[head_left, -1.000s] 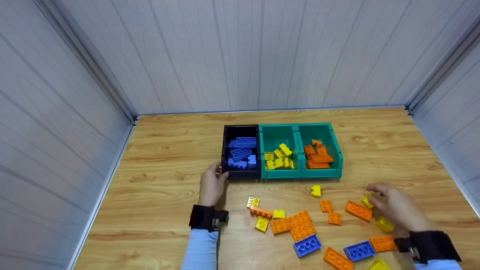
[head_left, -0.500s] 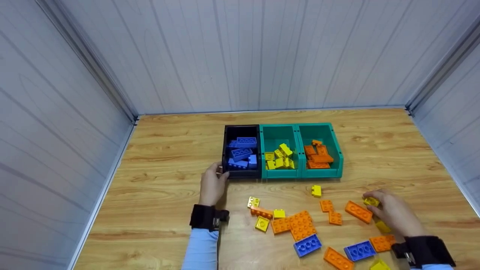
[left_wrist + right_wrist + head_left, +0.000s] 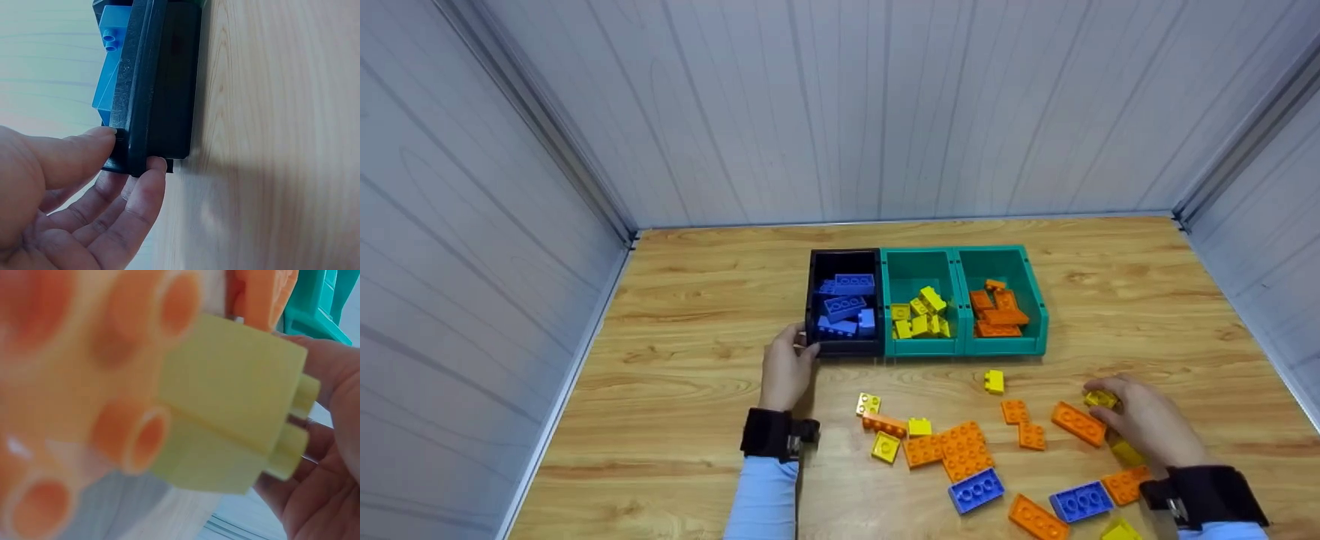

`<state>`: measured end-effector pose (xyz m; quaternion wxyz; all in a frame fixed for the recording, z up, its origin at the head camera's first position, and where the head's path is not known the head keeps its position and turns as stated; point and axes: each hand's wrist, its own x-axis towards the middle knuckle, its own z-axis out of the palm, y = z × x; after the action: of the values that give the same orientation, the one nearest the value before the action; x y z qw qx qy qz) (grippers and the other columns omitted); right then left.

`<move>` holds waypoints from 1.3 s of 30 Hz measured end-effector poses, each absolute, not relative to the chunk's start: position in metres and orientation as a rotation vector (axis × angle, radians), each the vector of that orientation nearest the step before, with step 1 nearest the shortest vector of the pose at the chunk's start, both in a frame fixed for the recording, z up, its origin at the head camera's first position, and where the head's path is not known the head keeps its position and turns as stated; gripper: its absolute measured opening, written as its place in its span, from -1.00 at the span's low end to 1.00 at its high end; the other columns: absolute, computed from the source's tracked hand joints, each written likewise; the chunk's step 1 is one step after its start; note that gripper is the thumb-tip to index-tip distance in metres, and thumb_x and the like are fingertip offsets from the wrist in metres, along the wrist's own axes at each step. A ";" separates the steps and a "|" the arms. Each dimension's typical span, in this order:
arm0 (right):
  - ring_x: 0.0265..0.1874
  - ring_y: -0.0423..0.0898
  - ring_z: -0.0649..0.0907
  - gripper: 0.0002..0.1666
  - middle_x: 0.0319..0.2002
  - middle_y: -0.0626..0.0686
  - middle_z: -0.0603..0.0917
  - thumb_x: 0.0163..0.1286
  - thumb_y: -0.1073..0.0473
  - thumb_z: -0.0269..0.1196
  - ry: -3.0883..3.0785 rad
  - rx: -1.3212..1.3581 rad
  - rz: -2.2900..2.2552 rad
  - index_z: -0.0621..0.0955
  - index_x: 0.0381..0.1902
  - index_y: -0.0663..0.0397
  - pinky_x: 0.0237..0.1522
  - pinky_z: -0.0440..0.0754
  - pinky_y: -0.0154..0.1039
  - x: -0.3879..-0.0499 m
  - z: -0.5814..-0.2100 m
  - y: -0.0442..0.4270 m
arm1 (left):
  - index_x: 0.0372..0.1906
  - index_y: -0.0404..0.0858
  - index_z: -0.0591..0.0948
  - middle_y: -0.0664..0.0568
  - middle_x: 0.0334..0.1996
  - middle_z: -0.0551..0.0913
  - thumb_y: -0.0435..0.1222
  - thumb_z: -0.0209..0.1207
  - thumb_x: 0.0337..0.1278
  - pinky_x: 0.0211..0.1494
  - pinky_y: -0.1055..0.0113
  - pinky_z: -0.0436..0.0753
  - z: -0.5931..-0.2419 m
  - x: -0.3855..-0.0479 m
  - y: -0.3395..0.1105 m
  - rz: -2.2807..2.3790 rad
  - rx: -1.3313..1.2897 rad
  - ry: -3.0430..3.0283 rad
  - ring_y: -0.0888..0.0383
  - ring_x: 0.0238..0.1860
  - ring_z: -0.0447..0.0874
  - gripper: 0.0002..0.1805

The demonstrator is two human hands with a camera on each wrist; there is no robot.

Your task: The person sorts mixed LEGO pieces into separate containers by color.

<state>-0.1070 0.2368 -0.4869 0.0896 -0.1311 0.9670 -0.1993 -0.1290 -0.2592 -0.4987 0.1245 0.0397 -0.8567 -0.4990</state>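
My left hand holds the front left corner of a black bin. In the left wrist view, the thumb lies on one side of the black bin's edge, the fingers on the other. Blue bricks lie inside it. At the right, my right hand pinches a small yellow brick between thumb and fingers, low over the table. Another yellow brick sits partly hidden under that hand. In the right wrist view a yellow brick and a blurred orange brick block much of the hand.
Two green bins join the black one: the middle bin holds yellow bricks, the right bin orange ones. Loose orange, yellow and blue bricks lie in front, among them an orange brick beside my right hand. Pale panels enclose the table.
My right hand has come down and left slightly, and its thumb and fingers have closed on the small yellow brick. The left hand stays at the black bin's corner.
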 end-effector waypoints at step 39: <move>0.08 0.14 0.58 -0.62 0.07 0.15 0.63 0.37 0.18 0.33 2.904 -0.962 -0.610 0.64 0.12 0.13 0.13 0.51 0.09 -0.210 -0.410 0.036 | 0.13 -0.40 0.59 -0.08 -0.29 0.68 -0.51 0.25 0.21 -0.24 0.21 0.64 -0.498 -0.129 -0.258 -1.450 0.119 -2.500 0.05 -0.27 0.66 -0.64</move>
<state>-0.2099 0.0358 -0.4101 0.0112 -0.3084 0.9309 -0.1956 -0.1292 -0.2582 -0.4978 0.1242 0.0409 -0.8576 -0.4974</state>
